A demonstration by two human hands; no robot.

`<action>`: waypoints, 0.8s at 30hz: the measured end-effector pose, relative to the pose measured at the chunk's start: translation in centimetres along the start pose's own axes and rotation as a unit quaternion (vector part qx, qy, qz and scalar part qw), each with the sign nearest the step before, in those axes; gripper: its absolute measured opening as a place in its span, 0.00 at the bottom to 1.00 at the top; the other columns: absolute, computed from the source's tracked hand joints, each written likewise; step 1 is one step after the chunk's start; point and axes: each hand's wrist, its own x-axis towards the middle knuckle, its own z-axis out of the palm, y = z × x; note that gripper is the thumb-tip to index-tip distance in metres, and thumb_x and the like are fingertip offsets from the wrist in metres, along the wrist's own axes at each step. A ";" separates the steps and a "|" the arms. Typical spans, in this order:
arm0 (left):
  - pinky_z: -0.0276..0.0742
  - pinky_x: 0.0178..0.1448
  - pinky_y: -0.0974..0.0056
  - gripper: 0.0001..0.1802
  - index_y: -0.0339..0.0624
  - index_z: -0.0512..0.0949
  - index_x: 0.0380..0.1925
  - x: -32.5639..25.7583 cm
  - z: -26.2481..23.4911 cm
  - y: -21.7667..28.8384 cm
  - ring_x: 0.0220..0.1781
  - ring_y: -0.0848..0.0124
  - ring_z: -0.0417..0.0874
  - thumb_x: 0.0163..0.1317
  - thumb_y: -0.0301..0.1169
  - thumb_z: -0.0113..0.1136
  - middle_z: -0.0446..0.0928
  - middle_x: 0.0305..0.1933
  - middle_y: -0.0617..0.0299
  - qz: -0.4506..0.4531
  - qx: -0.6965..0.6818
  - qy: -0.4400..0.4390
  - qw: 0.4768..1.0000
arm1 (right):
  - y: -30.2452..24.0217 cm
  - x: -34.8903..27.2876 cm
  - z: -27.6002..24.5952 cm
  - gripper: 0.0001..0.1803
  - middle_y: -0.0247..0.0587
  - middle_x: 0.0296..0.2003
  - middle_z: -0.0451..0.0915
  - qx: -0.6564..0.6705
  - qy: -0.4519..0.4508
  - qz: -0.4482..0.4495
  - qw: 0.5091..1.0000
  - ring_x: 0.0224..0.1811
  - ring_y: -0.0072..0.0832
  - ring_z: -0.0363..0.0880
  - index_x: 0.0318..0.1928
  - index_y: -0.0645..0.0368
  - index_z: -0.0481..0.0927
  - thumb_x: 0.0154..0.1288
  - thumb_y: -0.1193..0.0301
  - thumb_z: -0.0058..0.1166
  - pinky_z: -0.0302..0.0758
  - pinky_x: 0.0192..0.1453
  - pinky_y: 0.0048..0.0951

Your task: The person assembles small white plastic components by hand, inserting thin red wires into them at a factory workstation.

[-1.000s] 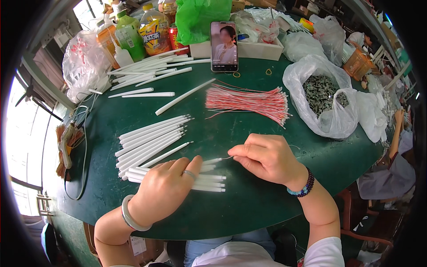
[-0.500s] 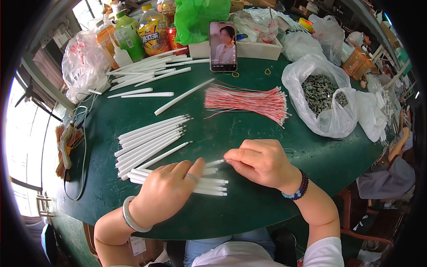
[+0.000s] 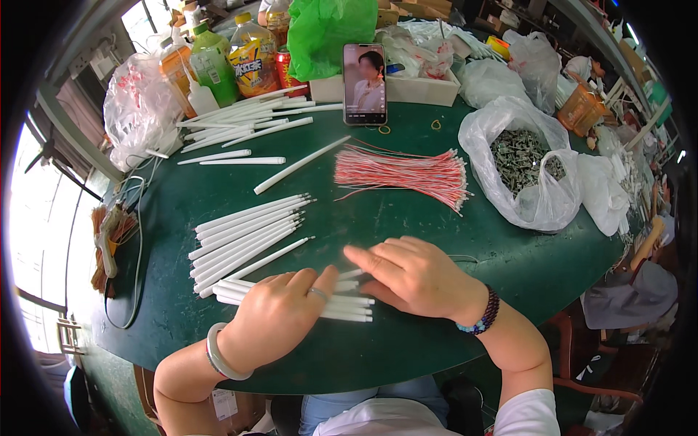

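Note:
Slim white tubes lie bundled on the green table (image 3: 422,349), and my left hand (image 3: 280,309) rests over them with its fingers curled round one tube (image 3: 350,275). The other tube ends (image 3: 350,309) stick out to the right beneath that hand. At the held tube's end is my right hand (image 3: 422,280), forefinger and thumb apart and somewhat blurred by motion. A thin wire (image 3: 463,258) shows to the right, behind this hand; whether it is held is hidden. Just beyond my left hand lies a row of white tubes with small metal-like tips (image 3: 247,236).
Red-and-white wires (image 3: 400,178) lie in a bundle mid-table. A plastic bag (image 3: 483,171) of small dark parts stands right. Further back are a propped phone (image 3: 365,87), loose white tubes (image 3: 247,123), bottles (image 3: 252,58) and a green bag (image 3: 331,36). A cable (image 3: 138,269) runs along the left.
My right hand has opened its pinch at the tube's tip, and its forefinger has moved left over the tube's end. My left hand keeps its place on the tubes.

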 end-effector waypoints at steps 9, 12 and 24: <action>0.77 0.32 0.64 0.27 0.35 0.75 0.51 0.1 0.2 -0.2 0.27 0.64 0.80 0.45 0.21 0.58 0.75 0.32 0.59 0.006 0.016 -0.008 1.000 | 0.6 -0.3 -0.7 0.23 0.35 0.29 0.75 -0.146 -0.140 0.000 0.979 0.34 0.31 0.77 0.49 0.60 0.77 0.51 0.68 0.64 0.71 0.43 0.32; 0.77 0.32 0.64 0.27 0.35 0.75 0.51 -0.1 0.3 -0.2 0.27 0.65 0.80 0.45 0.20 0.57 0.75 0.31 0.59 -0.009 0.025 -0.031 0.999 | 1.1 0.5 -1.6 0.31 0.37 0.35 0.77 -0.103 -0.107 0.004 0.989 0.38 0.31 0.77 0.56 0.61 0.72 0.51 0.67 0.65 0.70 0.47 0.33; 0.76 0.31 0.65 0.26 0.34 0.75 0.51 -0.5 -0.2 -0.2 0.27 0.65 0.80 0.46 0.22 0.58 0.77 0.33 0.60 -0.023 0.044 -0.025 0.998 | 1.6 0.7 -0.4 0.24 0.39 0.41 0.77 -0.052 -0.015 -0.020 0.998 0.43 0.33 0.77 0.51 0.60 0.76 0.51 0.69 0.63 0.74 0.43 0.32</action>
